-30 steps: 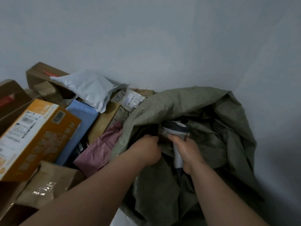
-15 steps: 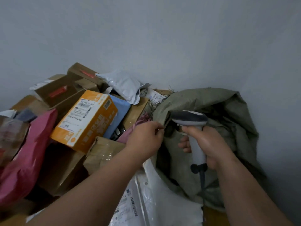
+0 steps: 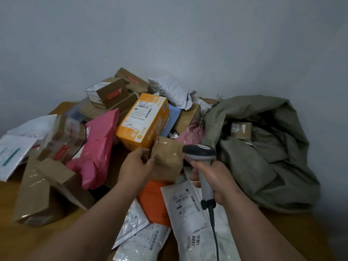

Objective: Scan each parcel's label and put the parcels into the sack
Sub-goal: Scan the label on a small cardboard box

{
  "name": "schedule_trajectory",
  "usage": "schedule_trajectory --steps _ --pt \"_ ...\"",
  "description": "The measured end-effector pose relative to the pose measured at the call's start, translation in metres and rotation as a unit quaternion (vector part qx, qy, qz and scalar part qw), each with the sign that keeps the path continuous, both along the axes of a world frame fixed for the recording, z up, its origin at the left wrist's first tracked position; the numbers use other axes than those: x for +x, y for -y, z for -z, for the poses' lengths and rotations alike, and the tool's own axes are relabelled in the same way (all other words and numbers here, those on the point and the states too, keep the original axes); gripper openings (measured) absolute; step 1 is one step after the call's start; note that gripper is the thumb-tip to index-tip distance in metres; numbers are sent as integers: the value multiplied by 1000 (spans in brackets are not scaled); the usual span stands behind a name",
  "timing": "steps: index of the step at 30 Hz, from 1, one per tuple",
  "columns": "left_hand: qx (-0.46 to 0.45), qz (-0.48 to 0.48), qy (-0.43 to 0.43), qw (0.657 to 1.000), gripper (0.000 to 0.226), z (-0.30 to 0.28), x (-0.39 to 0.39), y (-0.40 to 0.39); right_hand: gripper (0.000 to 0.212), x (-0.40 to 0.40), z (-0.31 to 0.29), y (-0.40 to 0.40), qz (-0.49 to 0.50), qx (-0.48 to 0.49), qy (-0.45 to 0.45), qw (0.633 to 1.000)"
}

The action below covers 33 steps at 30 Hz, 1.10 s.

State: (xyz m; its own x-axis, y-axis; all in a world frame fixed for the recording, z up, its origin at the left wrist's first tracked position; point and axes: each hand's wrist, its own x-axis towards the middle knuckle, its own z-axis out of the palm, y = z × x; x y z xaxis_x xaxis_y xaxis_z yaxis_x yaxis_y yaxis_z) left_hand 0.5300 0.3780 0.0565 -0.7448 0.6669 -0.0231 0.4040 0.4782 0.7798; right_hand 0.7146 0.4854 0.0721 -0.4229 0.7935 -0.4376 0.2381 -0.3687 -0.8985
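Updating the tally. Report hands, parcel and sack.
Status: left hand grips small brown parcel by its edge. The right hand holds scanner, head beside that parcel. The sack open at right, one box inside.

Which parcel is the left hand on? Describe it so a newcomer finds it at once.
Find the green sack by the wall at right; just left of it the right hand holds a scanner. Beside the scanner's head lies the small brown parcel, gripped by the left hand. Unlike the orange box behind it, it is plain brown, tape-wrapped, no label showing.
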Motion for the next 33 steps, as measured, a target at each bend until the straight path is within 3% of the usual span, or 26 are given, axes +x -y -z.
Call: schedule_trajectory --steps 5,10,15,17,19,24,29,33 --pt "-21 20 102 994 63 21 -2 -3 13 -17 10 -12 36 -15 -17 999" --pt "17 -23 352 936 78 28 -1 -18 14 -28 24 -23 34 -72 -67 995" --pt "65 -78 468 878 28 28 6 -27 20 -29 36 -26 27 -124 -117 985" --pt "100 -94 487 863 17 24 10 -27 20 -25 38 -24 24 -133 -130 982" --pt "128 -108 487 857 18 21 13 -23 20 -18 38 -23 14 -137 -141 980" --pt "129 -158 490 848 53 18 25 -12 23 12 34 -21 -8 -128 -170 977" --pt "117 -137 504 845 91 15 42 2 51 40 23 -2 -50 -62 -143 987" --pt "95 -76 528 840 81 2 47 21 42 57 16 23 -50 -25 -136 989"
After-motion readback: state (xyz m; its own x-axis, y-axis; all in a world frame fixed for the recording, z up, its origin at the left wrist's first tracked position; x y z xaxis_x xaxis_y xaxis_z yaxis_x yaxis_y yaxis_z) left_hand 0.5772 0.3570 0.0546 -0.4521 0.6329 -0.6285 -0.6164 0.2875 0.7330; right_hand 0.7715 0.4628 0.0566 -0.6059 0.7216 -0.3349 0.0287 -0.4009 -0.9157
